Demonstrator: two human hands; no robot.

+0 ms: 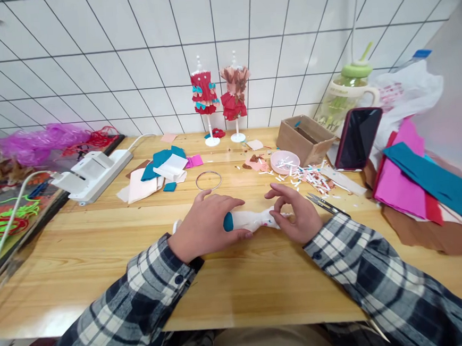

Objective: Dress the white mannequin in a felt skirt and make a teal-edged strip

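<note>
Around the white form (251,221), laid on the table (263,282), the L hand (205,221) is closed, w/ a teal piece (228,222) showing btw. thumb and fingers. At the form's R end, the R hand (298,215) is held w/ thumb and index tip nearly together; whether smth. is pinched there cannot be told. If the L hold is loosened, the form, being rounded, could poss. be rolled; by too strong squeezing, the teal piece could be creased. Behind the form, to R, white strips (286,164) are contained in the pink dish (284,154); farther behind it, a teal bit (298,123) is seen in the cardboard box (291,142). Contents of the bottle (347,100), far behind-R of the form, are unclear.
</note>
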